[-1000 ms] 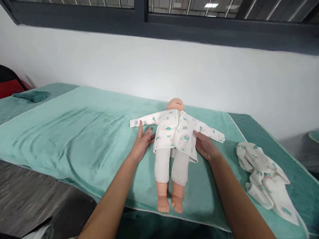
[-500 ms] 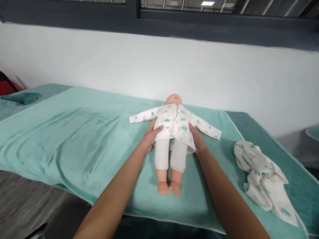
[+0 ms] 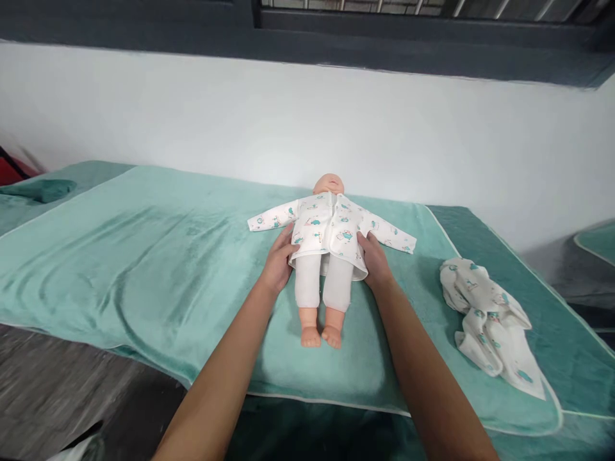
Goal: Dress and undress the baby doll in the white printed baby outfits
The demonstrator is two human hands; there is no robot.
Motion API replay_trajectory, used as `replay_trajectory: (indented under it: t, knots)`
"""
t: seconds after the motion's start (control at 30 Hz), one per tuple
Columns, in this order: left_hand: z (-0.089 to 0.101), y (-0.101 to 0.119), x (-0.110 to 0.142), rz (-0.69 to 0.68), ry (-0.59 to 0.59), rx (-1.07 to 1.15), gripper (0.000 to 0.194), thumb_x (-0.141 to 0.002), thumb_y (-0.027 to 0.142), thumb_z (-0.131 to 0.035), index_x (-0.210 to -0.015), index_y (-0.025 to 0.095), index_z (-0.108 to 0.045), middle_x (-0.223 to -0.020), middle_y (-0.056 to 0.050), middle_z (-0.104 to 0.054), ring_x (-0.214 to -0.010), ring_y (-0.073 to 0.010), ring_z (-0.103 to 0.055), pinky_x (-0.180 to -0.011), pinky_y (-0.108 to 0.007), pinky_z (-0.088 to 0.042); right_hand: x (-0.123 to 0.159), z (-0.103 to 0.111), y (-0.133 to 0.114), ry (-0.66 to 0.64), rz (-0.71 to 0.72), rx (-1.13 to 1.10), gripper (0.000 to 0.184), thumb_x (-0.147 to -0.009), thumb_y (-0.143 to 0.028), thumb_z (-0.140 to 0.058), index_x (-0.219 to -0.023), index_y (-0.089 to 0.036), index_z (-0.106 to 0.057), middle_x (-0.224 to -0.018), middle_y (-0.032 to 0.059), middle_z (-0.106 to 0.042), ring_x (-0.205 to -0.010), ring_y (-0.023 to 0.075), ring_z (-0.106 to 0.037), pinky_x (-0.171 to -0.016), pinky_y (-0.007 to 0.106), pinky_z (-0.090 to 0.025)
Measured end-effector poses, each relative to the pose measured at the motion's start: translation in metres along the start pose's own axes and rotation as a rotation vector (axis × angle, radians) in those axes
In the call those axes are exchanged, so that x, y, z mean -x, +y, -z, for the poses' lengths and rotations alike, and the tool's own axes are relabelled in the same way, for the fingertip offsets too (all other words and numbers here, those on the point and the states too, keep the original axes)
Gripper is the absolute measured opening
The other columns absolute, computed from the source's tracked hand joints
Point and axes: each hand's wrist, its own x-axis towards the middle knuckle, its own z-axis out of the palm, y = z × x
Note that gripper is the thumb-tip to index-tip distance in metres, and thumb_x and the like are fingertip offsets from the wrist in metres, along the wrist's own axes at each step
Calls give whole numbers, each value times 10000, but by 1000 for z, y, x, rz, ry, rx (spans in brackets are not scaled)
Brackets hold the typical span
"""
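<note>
Well, far left: a dark green cloth [image 3: 45,190] lies bunched on the bed [image 3: 583,384], with a red and black item [image 3: 12,169] at the view's edge.
Light green sheet [image 3: 144,256]: it spreads wrinkled beneath the doll, past both your arms.
Your left hand [image 3: 278,262]: your forearm slants up and inward from below; thumb at the jacket's front edge, fingers reaching up beside the sleeve.
Left grip: partly open, cupped against the side of the jacket; you cannot tell whether it has hold of cloth.
Doll [image 3: 328,184]: on its back between your hands, head toward the wall [image 3: 192,115], bare feet toward you, slightly apart.
Jacket [image 3: 314,224]: white with teal and pink prints, front edges meeting down the middle, sleeves flung wide, hem flaring loosely over the white leggings [image 3: 307,282].
Your right hand [image 3: 377,259]: forearm angled up and inward, thumb and fingers against the jacket's side below the other sleeve.
Right grip: partly open, curved around that side; any pinch on the fabric is hidden.
Printed cloth [image 3: 490,326]: crumpled at your right, well apart from your hand, over the light green sheet.
</note>
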Motion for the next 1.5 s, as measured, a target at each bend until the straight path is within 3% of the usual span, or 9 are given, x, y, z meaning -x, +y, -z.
replay_trajectory:
  t: [0.23,0.47,0.63,0.87,1.03,1.17,1.27,1.37,1.5]
  knots:
    - [17,-6,34,-114,4,-315,860,-682,131,-692,-1492,314,-469,-1599,-75,-450,-1248,-251,-614,-970,-362,-534,74,35,11,-60,160,263,1006,-715,-353,-878,-1554,-293,-326,-1410,89,-624,-1120,223,-669,-1025,426,-549]
    - [17,-16,35,-223,175,-622,628,-808,206,-652,-1422,254,-526,-1243,-60,-616,-719,-94,-549,-659,-234,-465,94,36,15,141,217,452,709,-798,-314,-710,-1452,-223,-452,-1022,41,-666,-758,182,-661,-739,362,-575]
    - [21,-18,41,-292,159,-666,521,-800,172,-643,-1314,245,-611,-1130,-37,-607,-669,-97,-481,-644,-236,-448,95,38,12,232,216,466,614,-776,-266,-667,-1366,-226,-501,-943,20,-643,-698,182,-613,-648,348,-534]
    - [27,-22,47,-288,217,-741,367,-828,202,-632,-1193,227,-630,-1183,-54,-623,-716,-121,-549,-710,-286,-498,116,47,16,248,346,579,413,-872,-303,-600,-1274,-222,-546,-1059,74,-654,-936,220,-633,-905,420,-548]
    - [28,-20,50,-342,229,-793,266,-876,297,-633,-1134,234,-636,-1172,-49,-634,-860,-160,-625,-797,-320,-532,141,96,-4,324,711,1001,357,-871,-239,-598,-1225,-188,-599,-1313,155,-595,-1284,299,-532,-1141,574,-402]
    - [22,-18,46,-532,224,-924,229,-897,282,-604,-1114,236,-665,-1154,-69,-600,-1019,-202,-610,-818,-322,-538,152,130,-35,357,799,1165,404,-890,-249,-612,-1285,-177,-568,-1349,172,-586,-1313,323,-533,-1129,596,-421]
    - [16,-16,33,-660,182,-948,239,-911,246,-566,-1129,232,-664,-1128,-74,-611,-1093,-217,-591,-889,-342,-523,152,113,-44,222,770,1142,411,-931,-269,-596,-1334,-212,-542,-1315,149,-612,-1218,292,-606,-1047,533,-514]
    - [10,-14,17,-713,102,-935,220,-900,232,-570,-1091,223,-679,-1104,-65,-631,-1073,-211,-600,-903,-332,-499,142,63,-34,-35,782,1161,416,-956,-251,-560,-1372,-246,-534,-1362,134,-599,-1268,278,-582,-1084,497,-493]
    - [15,-13,0,-530,149,-696,234,-931,390,-577,-837,190,-651,-851,-22,-622,-833,-171,-582,-740,-273,-469,109,-2,-16,-109,780,1255,378,-956,-247,-539,-1329,-210,-589,-1305,150,-635,-1240,317,-561,-1063,519,-455]
